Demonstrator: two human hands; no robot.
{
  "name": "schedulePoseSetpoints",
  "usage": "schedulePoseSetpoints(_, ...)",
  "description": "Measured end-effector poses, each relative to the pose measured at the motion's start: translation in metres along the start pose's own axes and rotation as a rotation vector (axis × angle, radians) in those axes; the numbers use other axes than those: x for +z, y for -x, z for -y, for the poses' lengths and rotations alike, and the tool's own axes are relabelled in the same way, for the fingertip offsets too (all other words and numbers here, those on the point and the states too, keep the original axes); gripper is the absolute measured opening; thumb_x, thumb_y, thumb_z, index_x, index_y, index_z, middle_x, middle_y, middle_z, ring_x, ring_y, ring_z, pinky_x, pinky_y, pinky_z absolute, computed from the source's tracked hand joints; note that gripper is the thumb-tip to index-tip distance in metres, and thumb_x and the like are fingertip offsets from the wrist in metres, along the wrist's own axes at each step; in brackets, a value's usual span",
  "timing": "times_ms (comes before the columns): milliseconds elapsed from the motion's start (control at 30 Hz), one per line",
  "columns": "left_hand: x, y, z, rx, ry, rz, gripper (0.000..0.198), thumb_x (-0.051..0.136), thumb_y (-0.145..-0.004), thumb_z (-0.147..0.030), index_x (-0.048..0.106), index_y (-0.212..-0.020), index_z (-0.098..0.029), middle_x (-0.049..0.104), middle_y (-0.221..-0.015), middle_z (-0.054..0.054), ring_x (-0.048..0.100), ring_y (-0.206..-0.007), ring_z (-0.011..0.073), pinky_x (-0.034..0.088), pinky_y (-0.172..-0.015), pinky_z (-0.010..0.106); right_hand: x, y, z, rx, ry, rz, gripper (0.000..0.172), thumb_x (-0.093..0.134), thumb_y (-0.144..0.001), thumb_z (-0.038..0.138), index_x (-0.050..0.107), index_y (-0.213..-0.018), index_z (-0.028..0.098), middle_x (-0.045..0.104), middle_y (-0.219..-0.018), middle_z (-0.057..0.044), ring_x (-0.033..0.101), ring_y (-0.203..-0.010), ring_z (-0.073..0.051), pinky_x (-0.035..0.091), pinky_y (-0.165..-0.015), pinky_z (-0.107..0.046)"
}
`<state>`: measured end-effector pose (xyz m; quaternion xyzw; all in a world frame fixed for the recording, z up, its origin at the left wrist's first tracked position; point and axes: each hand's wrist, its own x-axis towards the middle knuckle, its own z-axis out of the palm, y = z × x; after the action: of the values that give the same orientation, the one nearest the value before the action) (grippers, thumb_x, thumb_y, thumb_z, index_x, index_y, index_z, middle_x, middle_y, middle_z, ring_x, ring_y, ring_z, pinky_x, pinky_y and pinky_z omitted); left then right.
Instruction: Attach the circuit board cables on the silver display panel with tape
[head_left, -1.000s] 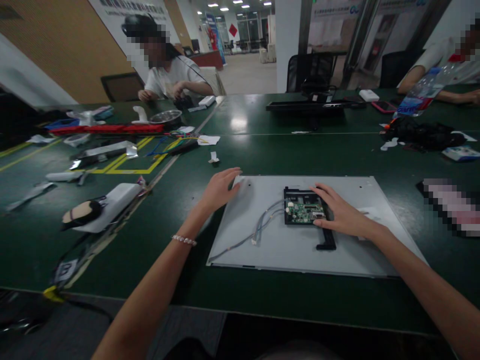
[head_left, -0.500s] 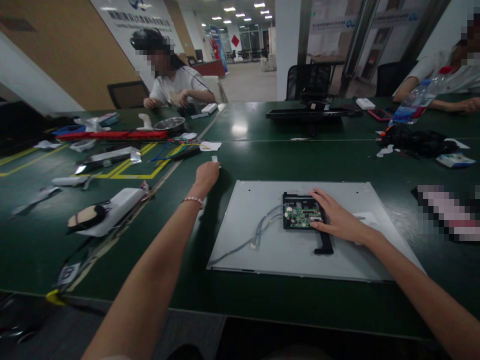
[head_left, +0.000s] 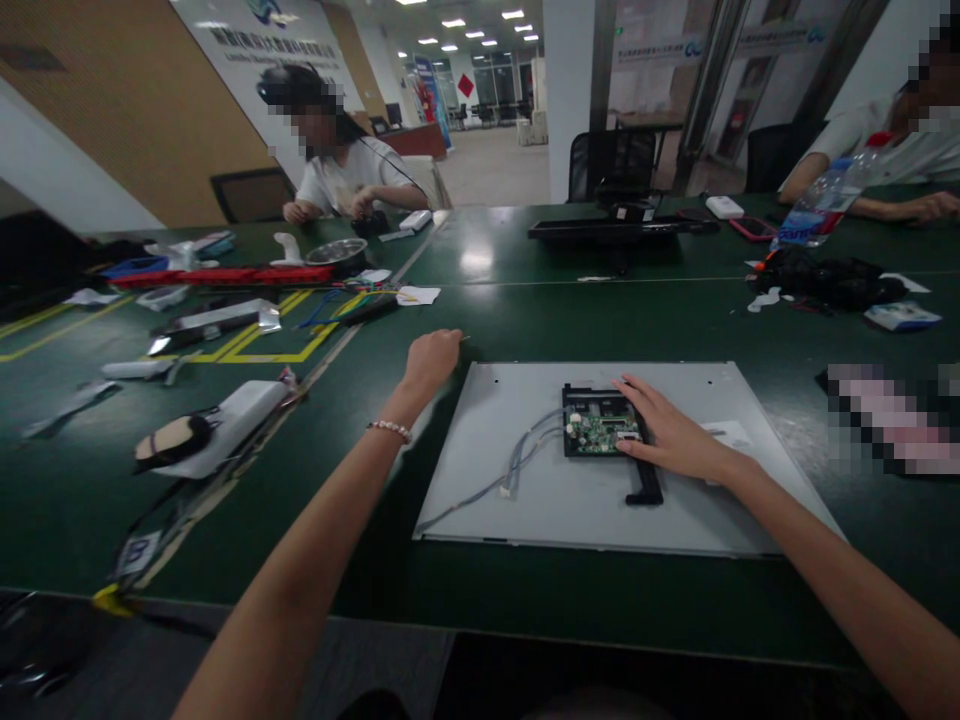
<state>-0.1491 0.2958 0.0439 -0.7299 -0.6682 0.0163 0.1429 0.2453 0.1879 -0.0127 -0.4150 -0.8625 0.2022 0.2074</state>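
Observation:
A grey flat panel [head_left: 570, 500] lies on the green table [head_left: 525, 310] in front of me. On it sits a green circuit board [head_left: 596, 430] in a black bracket [head_left: 645, 485], with pale cables [head_left: 525, 460] running off to the left. My right hand [head_left: 671, 435] lies flat on the board's right side, fingers stretched out. My left hand [head_left: 431, 358] hovers just beyond the panel's far left corner, curled closed, with a small pale tip showing at its fingers.
To the left lie a white device [head_left: 225, 415], silver strips [head_left: 214, 320], a red bar [head_left: 225, 273] and a metal bowl [head_left: 334, 253]. A black monitor [head_left: 622, 228] lies farther back. A water bottle [head_left: 825, 205] and black heap [head_left: 825, 280] are right. Two people sit opposite.
My left hand left the panel's corner, reached to a small white scrap on the table, closed on it and drew back toward the panel. The scrap is gone from its spot.

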Motion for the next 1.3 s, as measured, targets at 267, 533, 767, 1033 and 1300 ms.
schedulePoseSetpoints(267, -0.040, 0.055, -0.083, 0.288, 0.113, -0.097, 0.029, 0.038, -0.097, -0.020, 0.066, -0.103, -0.016, 0.069, -0.094, 0.012, 0.066, -0.088, 0.0250, 0.047, -0.070, 0.032, -0.003, -0.002, 0.001, 0.008, -0.048, -0.059, 0.083, 0.053, -0.088, 0.053, 0.006, -0.154, 0.035, 0.016, -0.161, -0.007, 0.020, -0.146, -0.033, 0.028, -0.115, -0.058)
schedulePoseSetpoints(533, -0.056, 0.083, -0.108, 0.377, 0.181, -0.130, 0.027, 0.039, -0.098, -0.021, 0.065, -0.101, -0.018, 0.070, -0.093, 0.010, 0.065, -0.087, 0.0231, 0.048, -0.072, 0.034, -0.014, -0.041, 0.032, -0.117, -0.059, -0.221, 0.048, 0.055, -0.089, 0.035, 0.049, -0.136, 0.031, 0.049, -0.143, -0.006, 0.044, -0.133, -0.027, 0.035, -0.112, -0.051)
schedulePoseSetpoints(767, -0.046, 0.088, -0.103, 0.401, 0.219, -0.214, 0.024, 0.042, -0.097, -0.021, 0.064, -0.104, -0.016, 0.071, -0.096, 0.009, 0.065, -0.086, 0.0215, 0.047, -0.070, 0.032, -0.002, -0.089, 0.066, -0.211, -0.066, -0.198, 0.041, 0.057, -0.083, 0.017, 0.061, -0.123, 0.023, 0.064, -0.121, -0.007, 0.058, -0.114, -0.024, 0.046, -0.100, -0.044)
schedulePoseSetpoints(1033, -0.035, 0.094, -0.107, 0.455, 0.220, -0.281, 0.020, 0.045, -0.096, -0.018, 0.062, -0.105, -0.013, 0.070, -0.090, 0.007, 0.064, -0.078, 0.0178, 0.044, -0.066, 0.029, 0.016, -0.108, 0.081, -0.069, 0.071, -0.185, 0.016, 0.062, -0.081, 0.013, 0.069, -0.093, 0.020, 0.072, -0.087, -0.004, 0.066, -0.082, -0.020, 0.048, -0.072, -0.029)
schedulePoseSetpoints(1300, -0.036, 0.096, -0.105, 0.473, 0.181, -0.268, 0.020, 0.042, -0.097, -0.017, 0.062, -0.100, -0.016, 0.068, -0.087, 0.006, 0.062, -0.078, 0.0177, 0.042, -0.066, 0.029, 0.004, -0.091, 0.060, -0.057, 0.145, -0.219, 0.017, 0.058, -0.087, 0.018, 0.073, -0.094, 0.023, 0.076, -0.095, -0.003, 0.069, -0.088, -0.022, 0.049, -0.076, -0.031)
